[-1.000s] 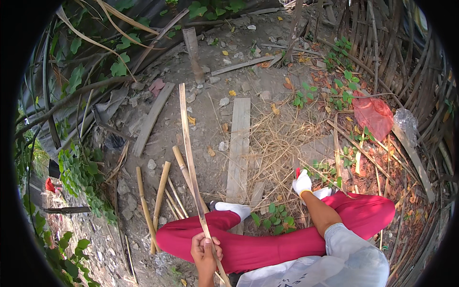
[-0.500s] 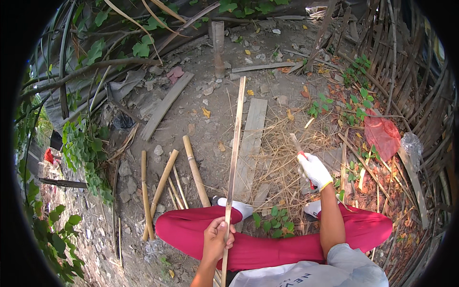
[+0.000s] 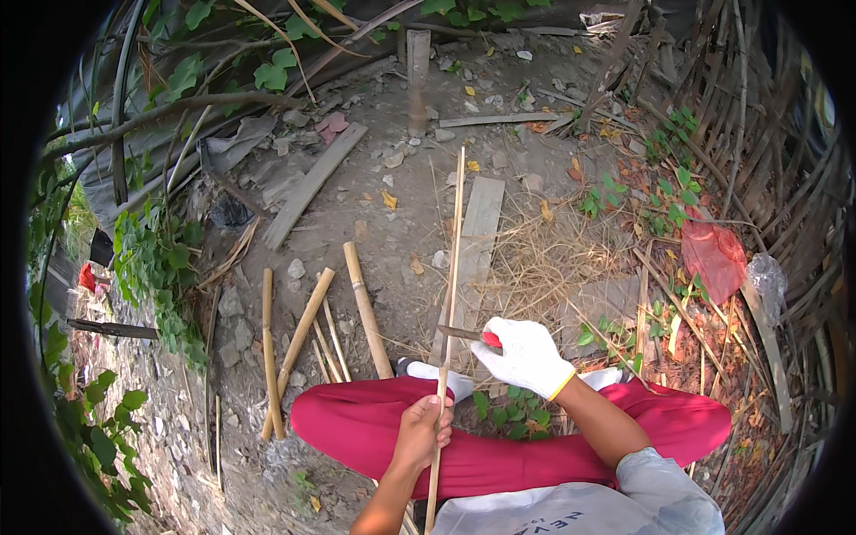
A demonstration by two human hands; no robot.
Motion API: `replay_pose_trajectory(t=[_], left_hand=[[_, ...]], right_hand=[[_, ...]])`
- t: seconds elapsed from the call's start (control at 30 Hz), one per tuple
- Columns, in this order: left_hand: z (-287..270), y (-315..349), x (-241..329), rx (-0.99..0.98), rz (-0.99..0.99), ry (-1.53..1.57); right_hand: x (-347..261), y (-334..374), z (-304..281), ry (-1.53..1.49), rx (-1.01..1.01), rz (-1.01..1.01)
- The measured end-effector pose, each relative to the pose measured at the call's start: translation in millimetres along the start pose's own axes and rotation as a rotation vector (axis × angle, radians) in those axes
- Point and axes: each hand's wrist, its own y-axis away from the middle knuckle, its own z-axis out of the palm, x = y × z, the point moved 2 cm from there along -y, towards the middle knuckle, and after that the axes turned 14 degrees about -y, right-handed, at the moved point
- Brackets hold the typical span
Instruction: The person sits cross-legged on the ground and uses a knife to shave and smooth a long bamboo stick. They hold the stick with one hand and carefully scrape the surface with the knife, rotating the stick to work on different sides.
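My bare left hand is closed round a long, thin bamboo strip, which stands up from my lap and points away from me. In my right hand, covered by a white glove with a yellow cuff, is a knife with a red handle. Its dark blade points left and lies against or across the strip, a little above my left hand; whether it cuts in cannot be told. Both hands are over my crossed legs in dark red trousers.
Several bamboo poles lie at the left by my knee. A grey plank and dry shavings are ahead. Farther off are another plank and an upright post. Red plastic lies at the right beside a stick fence.
My right hand has swung left and nearer with the knife, from over the shavings to the strip. The strip has turned slightly in my left hand, showing a narrower side.
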Motion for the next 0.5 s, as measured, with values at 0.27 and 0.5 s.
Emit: replay_pose_trajectory(t=[0.27,0.5], left_hand=[[12,-7,14,-0.009,-0.005,-0.049],[24,-6,19,0.053,-0.025,-0.142]], right_hand=[[9,-10,31,0.184,-0.108,-0.013],[24,-15,43,0.314,-0.155,0.088]])
